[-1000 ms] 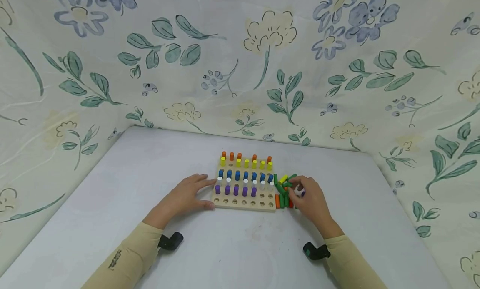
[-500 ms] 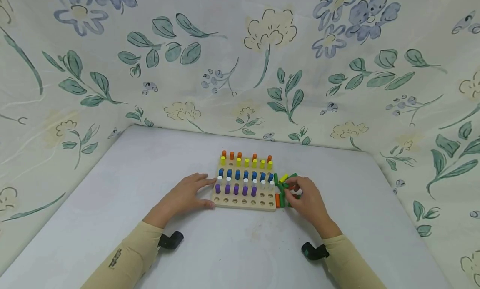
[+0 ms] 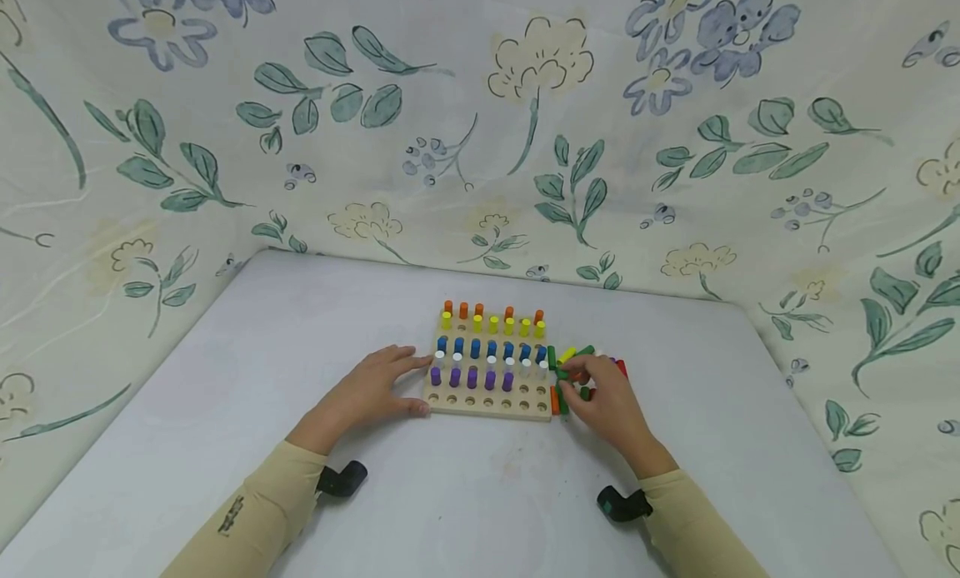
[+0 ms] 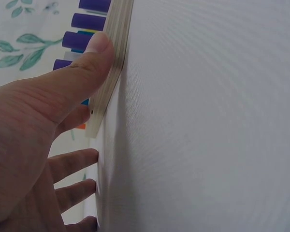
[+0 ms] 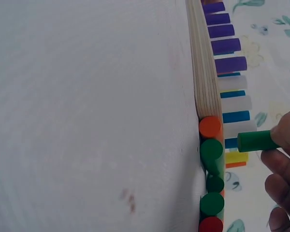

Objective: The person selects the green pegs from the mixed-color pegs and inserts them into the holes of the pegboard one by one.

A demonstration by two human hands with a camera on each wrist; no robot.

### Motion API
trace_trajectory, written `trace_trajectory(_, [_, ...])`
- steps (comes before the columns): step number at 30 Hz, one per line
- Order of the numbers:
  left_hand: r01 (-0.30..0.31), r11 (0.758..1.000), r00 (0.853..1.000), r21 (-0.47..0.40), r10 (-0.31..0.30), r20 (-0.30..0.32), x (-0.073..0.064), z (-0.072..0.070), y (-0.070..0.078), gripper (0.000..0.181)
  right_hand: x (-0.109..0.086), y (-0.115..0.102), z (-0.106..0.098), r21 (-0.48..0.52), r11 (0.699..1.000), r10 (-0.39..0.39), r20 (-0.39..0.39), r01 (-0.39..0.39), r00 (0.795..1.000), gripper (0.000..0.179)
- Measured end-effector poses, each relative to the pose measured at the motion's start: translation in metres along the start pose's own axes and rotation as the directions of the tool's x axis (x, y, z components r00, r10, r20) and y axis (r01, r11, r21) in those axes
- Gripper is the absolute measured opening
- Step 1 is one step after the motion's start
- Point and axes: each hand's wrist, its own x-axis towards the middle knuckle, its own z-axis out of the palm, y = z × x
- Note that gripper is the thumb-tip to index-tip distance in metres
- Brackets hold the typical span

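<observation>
A wooden pegboard (image 3: 480, 393) lies on the table with rows of orange, yellow, blue, white and purple pegs (image 3: 472, 378) standing in it. My left hand (image 3: 367, 388) rests at the board's left side. Its thumb touches the board's edge in the left wrist view, and its fingers are spread. My right hand (image 3: 611, 401) pinches a green peg (image 5: 255, 141) between thumb and index finger, above the loose pegs to the right of the board. The front row of holes holds no pegs.
Beside the board's right edge lie loose pegs: an orange peg (image 3: 555, 400), a yellow peg (image 3: 567, 356), a red peg (image 3: 621, 366) and several green ones. The white table (image 3: 480, 495) backs onto a flowered cloth (image 3: 450, 170).
My right hand has moved left toward the board, now with a green peg in its pinch. Red and purple pegs show behind it. My left hand has stayed in place.
</observation>
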Motion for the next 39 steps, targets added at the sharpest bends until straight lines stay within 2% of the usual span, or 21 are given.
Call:
trace_trajectory(6, [0.008, 1.0, 1.0, -0.009, -0.008, 0.005, -0.001, 0.001, 0.0, 0.088, 0.0, -0.003, 0.003, 0.017, 1.0, 0.004, 0.009, -0.004, 1.0, 0.023])
trace_trajectory(13, [0.006, 1.0, 1.0, -0.009, -0.006, 0.005, -0.001, 0.0, -0.001, 0.088, 0.001, -0.005, 0.008, 0.0, 1.0, -0.027, 0.011, 0.027, 1.0, 0.023])
trace_trajectory(23, [0.003, 1.0, 1.0, -0.004, -0.003, 0.007, -0.001, 0.0, -0.002, 0.088, 0.003, -0.011, 0.014, 0.047, 0.999, -0.012, 0.04, 0.01, 0.999, 0.023])
trace_trajectory(39, [0.009, 1.0, 1.0, -0.013, -0.009, 0.008, 0.002, 0.001, -0.005, 0.089, 0.005, -0.026, 0.021, 0.031, 0.999, -0.028, 0.061, 0.026, 0.998, 0.026])
